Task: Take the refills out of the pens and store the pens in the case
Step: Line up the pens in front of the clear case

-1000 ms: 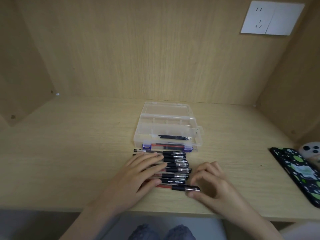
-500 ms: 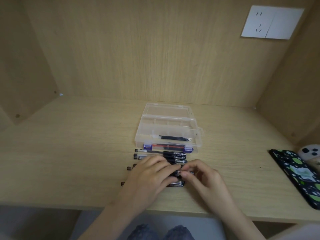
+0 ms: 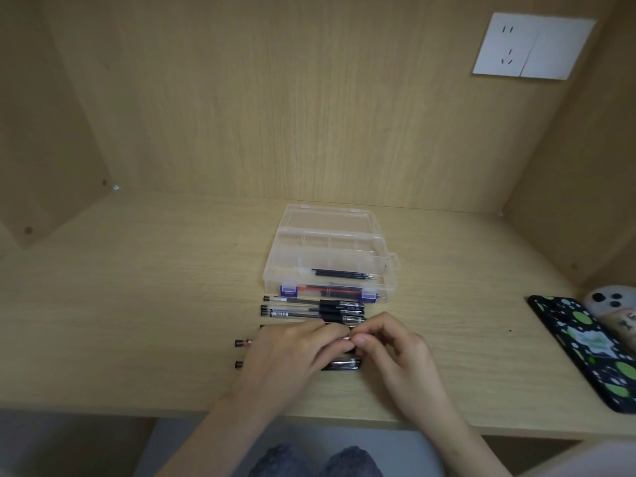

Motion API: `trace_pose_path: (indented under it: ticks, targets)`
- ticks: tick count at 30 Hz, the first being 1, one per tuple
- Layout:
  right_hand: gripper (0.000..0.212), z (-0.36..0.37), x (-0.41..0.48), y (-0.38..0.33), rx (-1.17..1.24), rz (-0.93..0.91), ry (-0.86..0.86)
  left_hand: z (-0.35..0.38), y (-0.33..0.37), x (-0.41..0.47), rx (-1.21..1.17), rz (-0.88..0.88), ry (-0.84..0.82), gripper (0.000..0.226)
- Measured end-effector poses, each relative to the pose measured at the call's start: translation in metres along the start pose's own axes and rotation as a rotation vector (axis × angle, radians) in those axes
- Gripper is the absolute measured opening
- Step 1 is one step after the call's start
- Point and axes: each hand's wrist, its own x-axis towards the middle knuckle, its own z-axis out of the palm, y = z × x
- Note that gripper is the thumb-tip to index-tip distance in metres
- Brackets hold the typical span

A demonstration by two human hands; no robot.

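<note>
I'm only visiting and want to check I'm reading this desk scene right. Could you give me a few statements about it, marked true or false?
1. The clear case stands open on the desk: true.
2. The case holds nothing: false; thin black refills lie inside it.
3. The left hand and right hand pinch a pen between them: true.
4. The phone lies left of the pens: false; it lies near the desk's right edge, to the right of the pens.

White print on the pens [image 3: 340,307] is too blurred to read.
</note>
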Motion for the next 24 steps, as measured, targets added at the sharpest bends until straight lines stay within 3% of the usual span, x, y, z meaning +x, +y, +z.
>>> trace_pose_path:
  ticks: [4,8,12,18,24]
  targets:
    - [0.003,-0.002,-0.001,-0.001,0.032,0.011,0.028,-0.007,0.000,0.000,-0.049,-0.010,-0.008,0.038]
    - [0.017,-0.017,-0.001,0.005,0.025,0.049,0.077,-0.014,-0.003,-0.001,-0.078,-0.102,-0.034,0.044]
    - [0.021,-0.029,-0.004,0.015,-0.052,0.090,0.075,-0.019,-0.006,-0.003,-0.097,-0.153,-0.031,0.031]
    - [0.016,-0.029,-0.007,0.031,-0.292,-0.057,-0.018,-0.011,-0.008,-0.007,-0.162,-0.146,-0.058,0.026]
    - [0.028,-0.027,-0.001,0.023,-0.221,-0.062,0.019,-0.010,-0.007,-0.004,-0.233,-0.114,-0.057,0.022]
